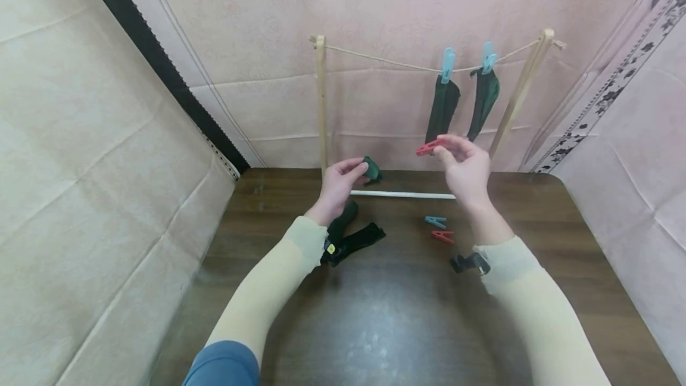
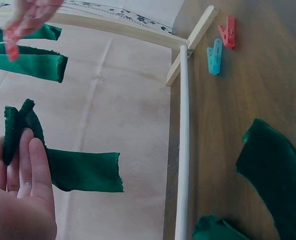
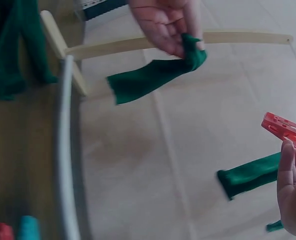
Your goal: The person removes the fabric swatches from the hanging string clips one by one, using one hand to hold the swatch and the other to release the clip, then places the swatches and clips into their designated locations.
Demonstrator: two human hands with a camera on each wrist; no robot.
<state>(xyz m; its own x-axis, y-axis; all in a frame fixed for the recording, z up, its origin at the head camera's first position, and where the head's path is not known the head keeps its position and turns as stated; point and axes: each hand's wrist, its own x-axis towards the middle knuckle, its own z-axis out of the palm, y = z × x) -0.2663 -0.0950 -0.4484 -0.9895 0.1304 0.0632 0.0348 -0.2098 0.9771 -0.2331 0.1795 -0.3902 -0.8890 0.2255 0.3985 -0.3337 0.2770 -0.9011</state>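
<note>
My left hand point(image 1: 339, 186) pinches one end of a small sock-like piece of green cloth point(image 2: 85, 170); the rest hangs loose below the line. Between the thumb and fingers of my right hand point(image 1: 467, 173) is a red clothespin point(image 1: 429, 148), raised in front of the hanging cloths. A thin clothesline point(image 1: 380, 59) runs between two wooden posts. On its right half, two light blue clothespins point(image 1: 448, 64) hold up a green cloth point(image 1: 442, 109) and another green cloth point(image 1: 484, 100). The lower end of the nearer one lies behind my right hand in the head view.
More green cloths point(image 1: 358, 242) lie on the brown table point(image 1: 375, 314) under my left wrist. A blue clothespin point(image 1: 436, 221) and a red one point(image 1: 443, 236) lie right of centre. A white rod point(image 1: 402, 194) joins the wooden posts point(image 1: 321, 106) low down. Pale curtains surround the table.
</note>
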